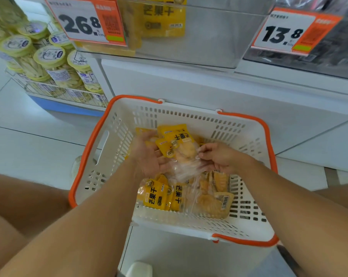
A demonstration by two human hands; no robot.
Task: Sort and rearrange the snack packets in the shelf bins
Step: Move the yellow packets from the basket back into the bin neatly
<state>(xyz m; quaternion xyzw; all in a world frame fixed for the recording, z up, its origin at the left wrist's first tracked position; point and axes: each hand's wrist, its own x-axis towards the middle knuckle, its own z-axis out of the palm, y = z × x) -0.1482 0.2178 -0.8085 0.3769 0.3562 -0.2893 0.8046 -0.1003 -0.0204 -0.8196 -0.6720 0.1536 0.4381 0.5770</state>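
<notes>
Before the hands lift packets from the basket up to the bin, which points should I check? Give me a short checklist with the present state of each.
1. Left hand under the packets: ok, palm up, fingers open, stack resting on it.
2. Right hand grip: ok, fingers pinch the clear edge of the stack.
3. Stack tidy: not ok, packets lie fanned at different angles.
4. Basket steady: ok, it sits flat on the floor.
5. Room in the clear bin above: ok, a few yellow packets at its left, the rest looks free.
6. All packets the same product: cannot tell, some lie face down and motion blurs them.
</notes>
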